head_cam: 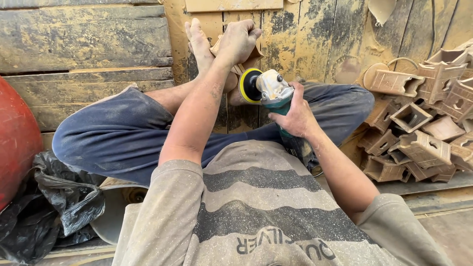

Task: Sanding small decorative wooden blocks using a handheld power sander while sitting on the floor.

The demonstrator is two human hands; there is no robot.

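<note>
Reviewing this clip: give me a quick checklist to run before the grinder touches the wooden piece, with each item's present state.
1. Left hand grips the wooden piece: ok.
2. Right hand wraps the angle grinder body: ok.
3. Sanding disc clear of the bare foot: not ok, it sits close by.
4. Gloves on the hands: not ok, both bare.
5. Disc spinning: cannot tell.

No packages, labels, signs or screens are visible.
</note>
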